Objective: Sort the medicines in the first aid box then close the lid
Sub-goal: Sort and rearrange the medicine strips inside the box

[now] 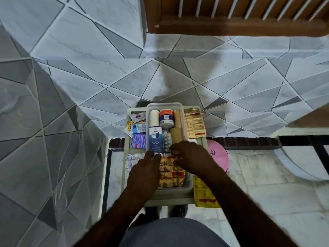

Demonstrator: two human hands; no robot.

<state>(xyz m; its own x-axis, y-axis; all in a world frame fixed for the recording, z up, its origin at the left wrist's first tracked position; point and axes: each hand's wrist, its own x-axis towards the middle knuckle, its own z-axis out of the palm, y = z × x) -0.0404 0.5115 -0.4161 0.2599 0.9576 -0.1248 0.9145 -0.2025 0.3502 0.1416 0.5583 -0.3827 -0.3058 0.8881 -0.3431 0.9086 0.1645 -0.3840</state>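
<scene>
A clear plastic first aid box [164, 104] sits on a pale tray or lid [126, 139]. Inside stand a white jar with an orange band [166, 117], a white roll [154, 118], beige bandage rolls [176, 133], a blue carton [155, 140] and a green pill strip [167, 141]. Gold foil strips [170, 172] fill the near end. My left hand [145, 171] rests flat on the box's near left part, fingers on the blue carton's end. My right hand [189, 157] has its fingers curled on the gold foil strips.
Loose pill strips and sachets [137, 129] lie left of the box on the tray; another gold foil sheet [195, 124] lies to its right. A yellow packet [204, 195] lies at the near right. A pink round thing [218, 155] sits beside the tray. Tiled walls stand left and behind.
</scene>
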